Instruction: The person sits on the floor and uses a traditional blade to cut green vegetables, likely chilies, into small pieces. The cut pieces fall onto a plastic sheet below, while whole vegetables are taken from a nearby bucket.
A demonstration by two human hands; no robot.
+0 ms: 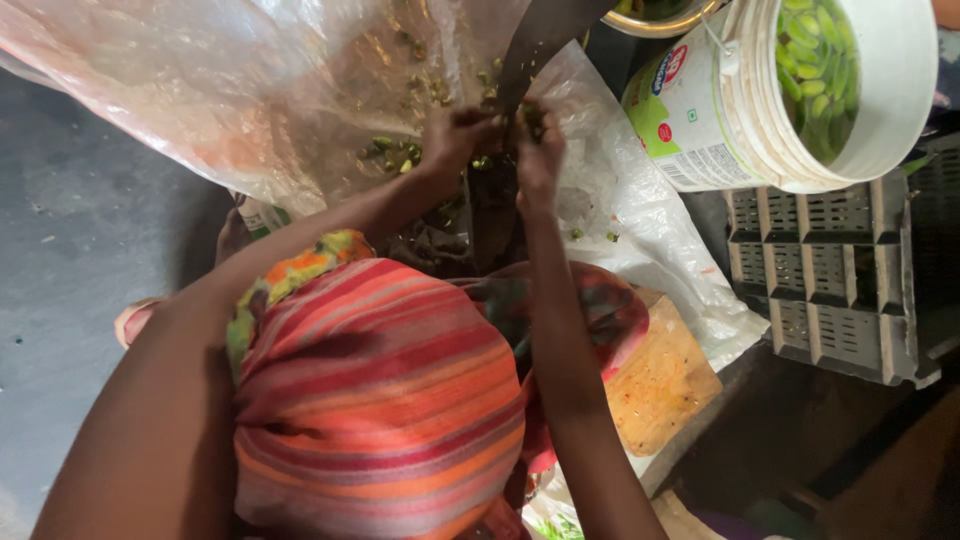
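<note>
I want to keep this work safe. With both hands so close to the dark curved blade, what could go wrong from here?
1. The left hand and right hand pinch small green pieces right against the dark curved blade; a slip could cut a finger.
2. The white bucket of green pods sits tilted beside the grey crate; it might tip over.
3. Cut bits could roll off the plastic sheet.

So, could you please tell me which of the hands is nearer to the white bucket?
Right. The right hand works at the dark blade, on the side toward the white bucket; the left hand is just beyond it, farther from the bucket.
</note>
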